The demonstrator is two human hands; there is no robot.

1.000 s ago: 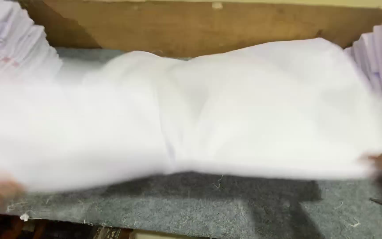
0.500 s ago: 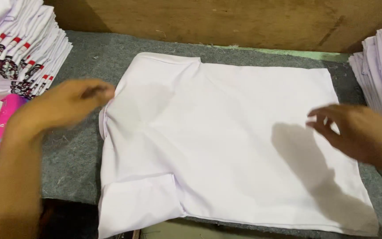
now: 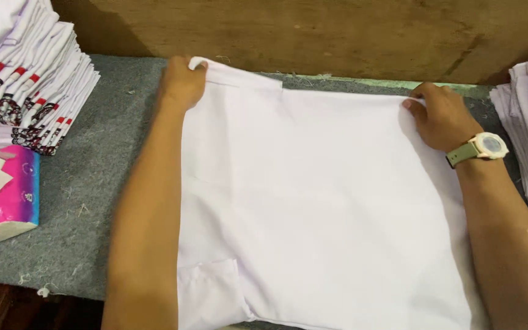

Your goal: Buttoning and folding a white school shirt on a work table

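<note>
Both hands (image 3: pixel 181 82) (image 3: pixel 441 116) moved to white garment's (image 3: pixel 325 201) far corners on grey felt table (image 3: pixel 93 195).

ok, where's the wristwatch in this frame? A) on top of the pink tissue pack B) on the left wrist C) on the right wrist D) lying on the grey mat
C: the wristwatch sits strapped on the wrist just behind the right hand, which rests at the far corner of the white garment.

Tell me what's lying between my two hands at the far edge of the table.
In the head view, only the white garment lies between the left hand and the right hand; each hand grips one of its far corners.
</note>
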